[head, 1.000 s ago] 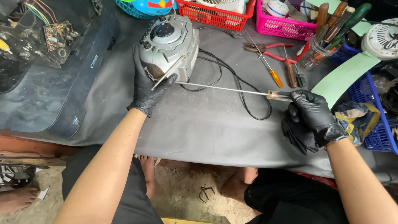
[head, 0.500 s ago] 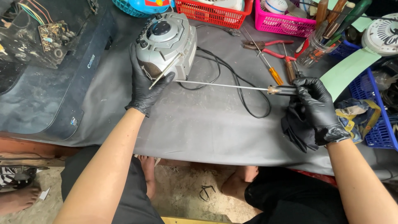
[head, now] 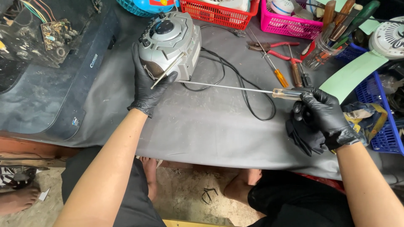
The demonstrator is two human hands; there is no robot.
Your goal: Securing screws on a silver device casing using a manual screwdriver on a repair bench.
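A silver-grey portable radio (head: 170, 40) stands on the dark grey table cover (head: 202, 126). My left hand (head: 147, 82), in a black glove, grips the radio's near end beside its thin antenna. My right hand (head: 322, 113), also black-gloved, holds the clear amber handle of a long thin screwdriver (head: 235, 88). The shaft lies level and its tip reaches the radio's side. A black power cord (head: 248, 94) loops on the cover under the shaft.
Red (head: 214, 10) and pink (head: 286, 21) baskets line the far edge. Red-handled pliers (head: 273, 48), an orange-handled screwdriver (head: 275, 71) and a jar of tools (head: 322, 48) lie beyond the cord. A circuit board (head: 54, 35) sits far left, a blue crate (head: 385, 122) right.
The view has shifted a little. My right hand has drawn the screwdriver handle slightly away from the radio; my left hand keeps its hold on the radio.
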